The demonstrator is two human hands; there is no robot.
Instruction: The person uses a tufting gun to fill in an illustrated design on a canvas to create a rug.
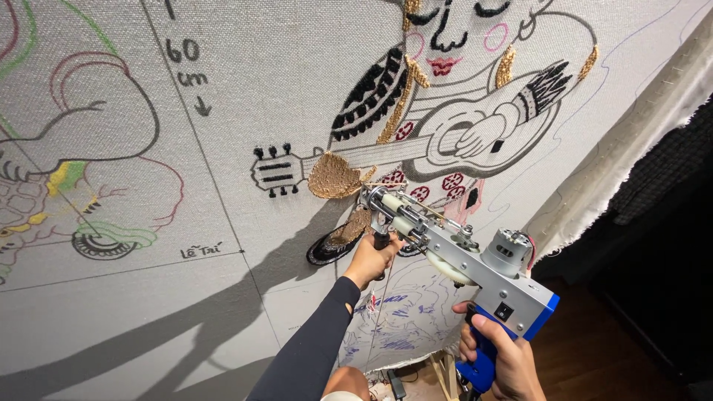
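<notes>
I see the tufting gun (pixel 453 252) against the cloth (pixel 245 111), left hand (pixel 371 260) ahead of right hand (pixel 505 364) behind.

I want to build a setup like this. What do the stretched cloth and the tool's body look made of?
Cloth: woven fabric, off-white and matte, its grid weave visible. Tool: likely brushed metal, grey and dully shiny, with a blue, probably plastic handle held by the right hand.

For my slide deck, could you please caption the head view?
Both hands steer a silver-and-blue tufting gun against a stretched white drawn-on cloth, laying tan yarn.
</notes>
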